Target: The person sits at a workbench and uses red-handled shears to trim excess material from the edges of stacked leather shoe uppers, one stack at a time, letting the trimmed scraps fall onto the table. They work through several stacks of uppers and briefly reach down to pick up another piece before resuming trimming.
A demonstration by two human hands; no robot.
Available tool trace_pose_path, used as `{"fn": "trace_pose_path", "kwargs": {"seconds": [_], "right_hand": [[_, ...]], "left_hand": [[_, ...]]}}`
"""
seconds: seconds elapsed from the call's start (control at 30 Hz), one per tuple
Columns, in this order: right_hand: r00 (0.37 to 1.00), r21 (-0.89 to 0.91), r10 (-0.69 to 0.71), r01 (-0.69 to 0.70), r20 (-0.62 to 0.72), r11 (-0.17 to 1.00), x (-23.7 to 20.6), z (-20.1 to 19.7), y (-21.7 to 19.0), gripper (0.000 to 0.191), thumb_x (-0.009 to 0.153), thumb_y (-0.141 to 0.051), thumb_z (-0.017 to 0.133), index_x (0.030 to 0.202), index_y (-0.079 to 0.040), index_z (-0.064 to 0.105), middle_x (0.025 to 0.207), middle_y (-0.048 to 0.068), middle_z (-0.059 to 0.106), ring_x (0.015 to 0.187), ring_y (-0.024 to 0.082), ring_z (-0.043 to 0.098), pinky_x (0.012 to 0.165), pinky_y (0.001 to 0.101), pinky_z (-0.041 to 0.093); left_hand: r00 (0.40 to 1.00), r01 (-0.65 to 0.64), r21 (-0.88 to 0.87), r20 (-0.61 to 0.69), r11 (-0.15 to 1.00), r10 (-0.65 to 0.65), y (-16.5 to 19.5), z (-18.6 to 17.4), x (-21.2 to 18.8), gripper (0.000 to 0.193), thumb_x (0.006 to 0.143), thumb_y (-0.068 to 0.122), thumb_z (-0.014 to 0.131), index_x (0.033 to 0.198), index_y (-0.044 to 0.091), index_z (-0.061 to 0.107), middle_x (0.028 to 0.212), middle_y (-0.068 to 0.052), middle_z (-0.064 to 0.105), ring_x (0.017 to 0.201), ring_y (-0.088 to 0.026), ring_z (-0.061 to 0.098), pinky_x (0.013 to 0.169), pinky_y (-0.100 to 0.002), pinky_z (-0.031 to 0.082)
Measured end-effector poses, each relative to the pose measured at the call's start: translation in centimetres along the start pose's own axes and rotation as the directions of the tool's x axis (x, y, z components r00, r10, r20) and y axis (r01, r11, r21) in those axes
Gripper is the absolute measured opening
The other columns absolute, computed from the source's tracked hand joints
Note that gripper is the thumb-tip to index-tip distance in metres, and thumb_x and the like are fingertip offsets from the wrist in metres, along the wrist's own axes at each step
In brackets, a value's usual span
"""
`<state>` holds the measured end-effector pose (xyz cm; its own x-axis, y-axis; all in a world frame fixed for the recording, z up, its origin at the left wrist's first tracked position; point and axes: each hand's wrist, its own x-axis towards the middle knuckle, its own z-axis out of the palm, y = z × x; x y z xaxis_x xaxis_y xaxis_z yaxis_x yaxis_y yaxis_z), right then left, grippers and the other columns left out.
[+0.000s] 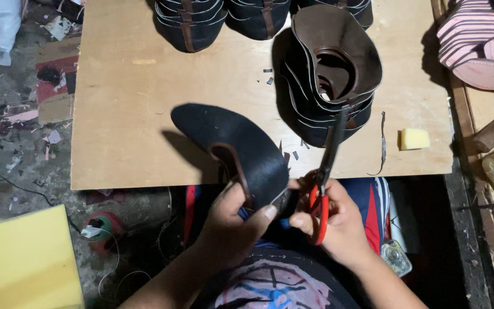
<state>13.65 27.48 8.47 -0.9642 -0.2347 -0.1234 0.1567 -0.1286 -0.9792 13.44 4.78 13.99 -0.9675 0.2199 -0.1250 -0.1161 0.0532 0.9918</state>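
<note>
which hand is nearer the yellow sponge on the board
Right. The right hand, holding the red-handled scissors, sits below and left of the sponge. The left hand, gripping the dark shoe upper, is farther left.

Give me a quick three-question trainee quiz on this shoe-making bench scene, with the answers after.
1. True or false: the right hand holds red-handled scissors.
2. What does the left hand grip?
A. a yellow sponge block
B. a dark curved shoe-upper piece with brown trim
C. a pink sole
3. Fill in: the small yellow sponge block lies on the plywood board, to the ____ of the stack of dark brown cut leather pieces.

Key: 1 true; 2 B, the dark curved shoe-upper piece with brown trim; 3 right.
</note>
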Motion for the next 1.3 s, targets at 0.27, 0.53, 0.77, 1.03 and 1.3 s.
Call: {"fn": "trace_pose_path", "kwargs": {"seconds": [0.27,0.53,0.77,1.03,1.3], "right_hand": [[0.945,-0.279,-0.282,0.229,-0.165,0.932,5.0,-0.3,-7.9,0.057,0.083,-0.01,0.08,0.131,-0.002,0.051,0.112,0.003,0.066,0.104,0.013,0.07,0.087,0.0277,0.059],[0.755,-0.642,-0.654,0.527,0.053,0.557,13.2,-8.6,-11.9,0.038,0.101,-0.002,0.075,0.128,-0.002,0.049,0.109,0.004,0.06,0.096,0.01,0.06,0.089,0.025,0.053],[0.89,-0.942,-0.426,0.27,0.166,0.198,13.8,-8.2,-9.1,0.046,0.081,-0.006,0.08,0.122,-0.001,0.058,0.089,0.015,0.069,0.079,0.036,0.068,0.07,0.0424,0.054],[0.888,-0.816,-0.222,0.458,0.402,0.354,8.3,1.4,-5.1,0.04,0.079,-0.014,0.085,0.113,-0.008,0.064,0.097,0.015,0.07,0.093,0.036,0.067,0.079,0.0442,0.054],[0.754,-0.869,-0.497,0.496,0.43,0.0,12.7,-4.3,-9.0,0.064,0.073,-0.016,0.08,0.133,-0.005,0.059,0.133,0.017,0.064,0.128,0.038,0.056,0.112,0.0529,0.036]], "left_hand": [[0.943,-0.268,0.374,-0.085,0.888,0.32,-0.5,0.9,0.6,0.06,0.081,0.016,0.079,0.133,0.001,0.055,0.138,-0.02,0.052,0.129,-0.035,0.052,0.109,-0.042,0.042],[0.919,-0.209,0.503,-0.193,0.838,0.345,-5.7,-0.9,2.0,0.05,0.087,0.015,0.074,0.133,0.002,0.058,0.135,-0.019,0.059,0.13,-0.036,0.053,0.111,-0.043,0.04],[0.949,-0.013,0.493,-0.268,0.87,0.166,-9.3,-2.0,2.2,0.048,0.083,0.021,0.078,0.125,0.003,0.063,0.126,-0.017,0.065,0.124,-0.033,0.055,0.106,-0.042,0.043],[0.997,0.061,-0.486,0.064,0.872,-0.034,-9.7,0.3,4.0,0.042,0.099,0.021,0.061,0.137,0.004,0.051,0.123,-0.01,0.062,0.111,-0.019,0.061,0.091,-0.034,0.054],[0.936,0.108,-0.45,-0.254,0.886,-0.243,-12.1,-3.3,8.3,0.029,0.105,0.022,0.047,0.117,0.0,0.061,0.105,-0.01,0.071,0.085,-0.017,0.072,0.067,-0.03,0.059]]}}
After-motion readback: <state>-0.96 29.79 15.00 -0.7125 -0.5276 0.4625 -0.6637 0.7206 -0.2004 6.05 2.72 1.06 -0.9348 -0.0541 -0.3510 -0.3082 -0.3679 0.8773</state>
